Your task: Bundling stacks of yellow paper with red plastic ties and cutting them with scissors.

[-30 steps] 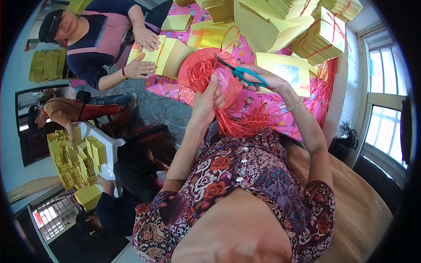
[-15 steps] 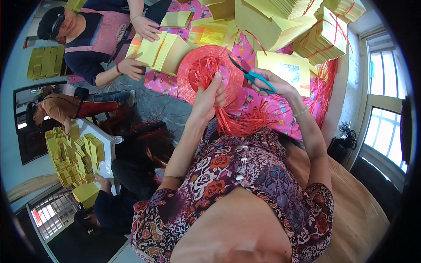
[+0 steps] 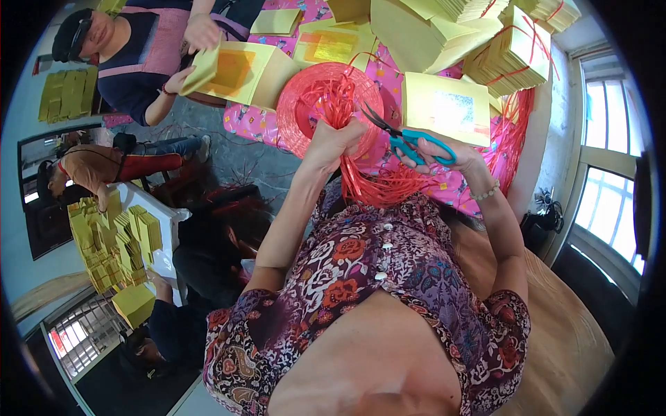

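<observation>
My left hand [image 3: 334,144] is closed round a bundle of red plastic string [image 3: 371,186]; loops stick up above the fist and loose strands hang below it toward my shirt. Behind that fist lies a large coil of red string [image 3: 295,104] on the pink patterned tablecloth [image 3: 243,128]. In my right hand [image 3: 433,154] are scissors [image 3: 416,144] with turquoise handles, fingers through the loops. Their dark blades are slightly parted and point up and left, just right of the bundle, touching no string that I can see.
Beyond the coil lie yellow paper sheets [image 3: 270,69], and tied paper stacks [image 3: 513,59] stand at the far right. A co-worker in a pink apron [image 3: 156,41] handles paper at upper left. Other people work round a white table [image 3: 163,243] at left. Red strands [image 3: 510,132] hang at the table's right edge.
The scissors have turned and moved slightly right and down, their blades now parted. My left fist has tilted over the string. The co-worker has lifted a paper sheet and raised one hand.
</observation>
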A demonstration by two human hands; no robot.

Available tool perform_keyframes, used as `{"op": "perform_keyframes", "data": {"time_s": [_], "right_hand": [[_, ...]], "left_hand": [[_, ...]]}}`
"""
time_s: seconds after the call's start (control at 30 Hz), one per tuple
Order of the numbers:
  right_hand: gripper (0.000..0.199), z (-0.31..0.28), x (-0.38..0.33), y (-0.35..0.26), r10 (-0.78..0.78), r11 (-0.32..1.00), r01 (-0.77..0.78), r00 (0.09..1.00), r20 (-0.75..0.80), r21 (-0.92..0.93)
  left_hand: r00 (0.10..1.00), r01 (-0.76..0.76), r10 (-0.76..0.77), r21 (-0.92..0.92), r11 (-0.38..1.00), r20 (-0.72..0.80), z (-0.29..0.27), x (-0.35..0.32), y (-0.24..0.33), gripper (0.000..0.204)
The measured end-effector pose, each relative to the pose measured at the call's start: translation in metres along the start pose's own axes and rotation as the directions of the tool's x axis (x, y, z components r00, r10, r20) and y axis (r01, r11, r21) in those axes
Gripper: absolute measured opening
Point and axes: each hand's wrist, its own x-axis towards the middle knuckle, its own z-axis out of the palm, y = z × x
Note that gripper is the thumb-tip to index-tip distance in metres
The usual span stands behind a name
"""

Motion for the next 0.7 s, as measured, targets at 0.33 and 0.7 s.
{"op": "perform_keyframes", "data": {"time_s": [0.33, 0.7], "right_hand": [[0.057, 0.006, 0.012, 0.007, 0.030, 0.993, -0.034, 0.999, 0.033, 0.113], [0.053, 0.016, 0.015, 0.011, -0.025, 0.986, 0.036, 0.997, -0.069, 0.160]], "left_hand": [[0.990, -0.095, 0.111, 0.185, 0.978, -0.081, 0.011, 0.003, -0.001, 0.014], [0.983, -0.110, 0.142, 0.250, 0.962, -0.116, 0.011, 0.004, -0.005, 0.015]]}}
